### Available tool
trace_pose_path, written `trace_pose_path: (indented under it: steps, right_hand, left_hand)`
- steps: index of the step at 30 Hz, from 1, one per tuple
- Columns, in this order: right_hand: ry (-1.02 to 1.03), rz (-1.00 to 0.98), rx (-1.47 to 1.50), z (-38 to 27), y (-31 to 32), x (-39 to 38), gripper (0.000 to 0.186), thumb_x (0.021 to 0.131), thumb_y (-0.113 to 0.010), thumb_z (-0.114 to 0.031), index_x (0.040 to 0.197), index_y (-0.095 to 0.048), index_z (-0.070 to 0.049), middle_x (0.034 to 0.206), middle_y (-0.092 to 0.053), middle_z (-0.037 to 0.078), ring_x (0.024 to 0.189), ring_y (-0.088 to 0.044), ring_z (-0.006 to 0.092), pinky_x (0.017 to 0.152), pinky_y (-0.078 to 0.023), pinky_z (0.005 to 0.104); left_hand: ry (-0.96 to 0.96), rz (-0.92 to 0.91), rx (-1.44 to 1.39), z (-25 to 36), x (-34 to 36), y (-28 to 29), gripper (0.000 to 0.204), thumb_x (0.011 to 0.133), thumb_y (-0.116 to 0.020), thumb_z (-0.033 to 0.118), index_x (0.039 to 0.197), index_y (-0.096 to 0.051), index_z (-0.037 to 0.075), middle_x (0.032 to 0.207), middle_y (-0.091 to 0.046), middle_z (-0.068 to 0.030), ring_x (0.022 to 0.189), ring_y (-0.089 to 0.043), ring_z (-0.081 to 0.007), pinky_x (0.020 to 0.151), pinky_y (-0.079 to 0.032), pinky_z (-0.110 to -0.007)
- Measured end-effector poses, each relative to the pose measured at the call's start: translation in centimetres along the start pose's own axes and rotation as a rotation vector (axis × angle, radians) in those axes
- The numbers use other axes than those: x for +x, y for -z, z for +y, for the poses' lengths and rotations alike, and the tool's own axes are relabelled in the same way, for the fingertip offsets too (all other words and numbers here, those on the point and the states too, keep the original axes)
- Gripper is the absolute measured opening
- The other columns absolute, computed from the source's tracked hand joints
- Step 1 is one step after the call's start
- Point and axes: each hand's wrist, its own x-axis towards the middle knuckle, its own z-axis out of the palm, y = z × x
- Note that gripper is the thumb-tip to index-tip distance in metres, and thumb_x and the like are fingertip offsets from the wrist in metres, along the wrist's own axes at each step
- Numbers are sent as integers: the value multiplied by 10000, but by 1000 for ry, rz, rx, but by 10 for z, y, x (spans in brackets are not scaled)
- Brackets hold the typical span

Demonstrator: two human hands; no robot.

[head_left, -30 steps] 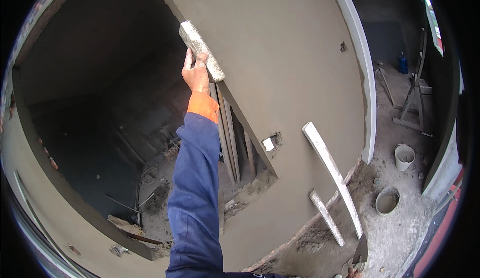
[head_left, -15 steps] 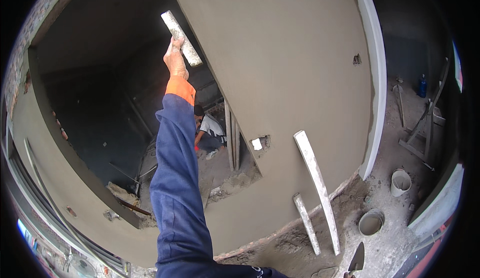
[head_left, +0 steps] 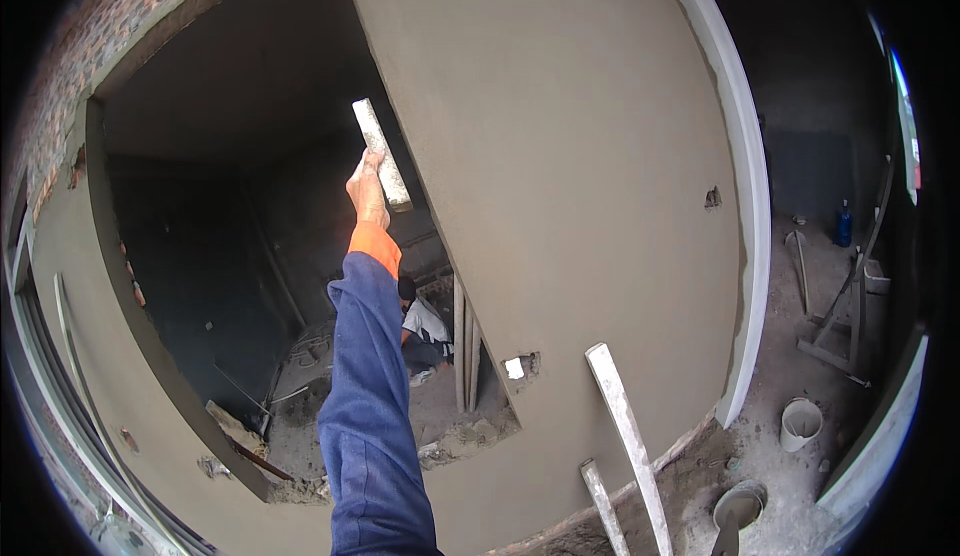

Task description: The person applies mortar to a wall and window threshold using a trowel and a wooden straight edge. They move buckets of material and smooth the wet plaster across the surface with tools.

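Observation:
My left arm, in a blue sleeve with an orange cuff, reaches up in front of the wall opening. My left hand point(head_left: 369, 191) is closed around a narrow, whitish, mortar-stained plastering float point(head_left: 383, 156), tilted close to the opening's right edge. To its right spreads smooth grey-plastered wall point(head_left: 560, 156) with a small cut-out box hole point(head_left: 520, 366). At the bottom right, the dark blade of a trowel point(head_left: 728, 536) points upward over a bucket of grey mix point(head_left: 740, 504). The trowel's handle lies outside the picture, and my right hand is not in view.
Two whitish straightedges, a long one point(head_left: 630, 446) and a short one point(head_left: 603, 506), lean against the wall. A white bucket point(head_left: 801, 424) stands on the floor. Through the opening, a person point(head_left: 426, 328) crouches beside upright poles point(head_left: 465, 346). A white frame point(head_left: 745, 206) edges the right doorway.
My view has tilted upward, so the scene sits lower. My left hand still grips the float, slightly farther right. The trowel blade has risen relative to the floor and overlaps the bucket.

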Motion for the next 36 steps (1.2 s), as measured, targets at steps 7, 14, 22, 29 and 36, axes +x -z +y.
trace_pose_path:
  steps: [7,14,22,29,36]
  right_hand:
    - [59,28,-242,18,-34,54,627,835,-527,-577,1307,-465,-170,1217,-494,288,1113,-481,425,914,-412,484]
    - [111,32,-355,9,-45,93,606,834,-544,-542,1368,-377,-311,1292,-453,269,1130,-477,426,895,-427,489]
    - [79,38,-311,-50,-39,103,624,836,-541,-544,1382,-360,-303,1307,-441,266,1141,-473,423,888,-429,503]
    - [55,30,-266,-75,-47,107,702,849,-497,-581,1410,-320,-199,1353,-409,249,1174,-456,424,899,-426,521]
    - [-104,61,-65,-123,-38,97,597,847,-523,-544,1222,-371,-106,1074,-410,184,903,-443,346,708,-396,468]
  left_hand:
    - [-190,-33,5,74,66,-64,498,810,-641,240,1198,-567,-63,1108,-631,-103,1023,-569,-156,931,-391,-283]
    - [-50,32,210,51,92,-53,363,797,-659,233,1037,-650,-39,960,-645,-71,879,-597,-142,812,-452,-289]
    - [-277,-4,-98,127,159,-76,314,750,-693,257,920,-673,-6,867,-618,-44,765,-559,-131,740,-437,-286]
    - [-212,-22,74,107,169,-91,404,735,-693,256,1013,-662,-35,977,-640,-94,886,-573,-162,848,-416,-292]
    - [-161,-97,-74,96,175,-65,334,750,-674,217,973,-647,-30,905,-649,-93,788,-628,-171,737,-494,-303]
